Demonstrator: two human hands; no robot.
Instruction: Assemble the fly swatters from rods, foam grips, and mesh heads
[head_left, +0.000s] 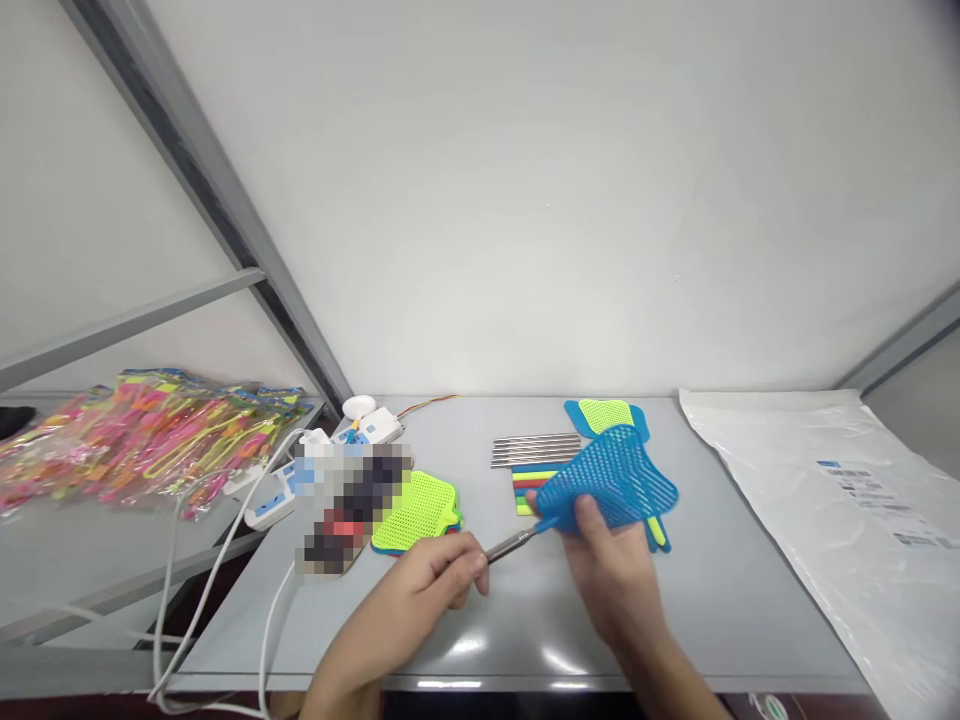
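A blue perforated fly swatter head (619, 470) is in my right hand (615, 575), its thumb pressed on the mesh. My left hand (442, 580) has its fingers closed around a silver metal rod (510, 546), whose upper end meets the neck of the blue head. Just left of that, yellow-green swatter heads (416, 508) lie piled with blue and red ones beneath. Behind the held head are a row of metal rods (534, 449) and several coloured handles (529, 478), partly hidden. Farther back rest a yellow-green head (606, 415) and blue ones.
White power strips (274, 503) with looping white cables (166, 600) run along the left. Clear-wrapped colourful packs (150, 435) are heaped beyond the grey frame post (277, 290). A large white plastic mailer (840, 500) covers the table's right side. A pixelated patch hides something near the strips.
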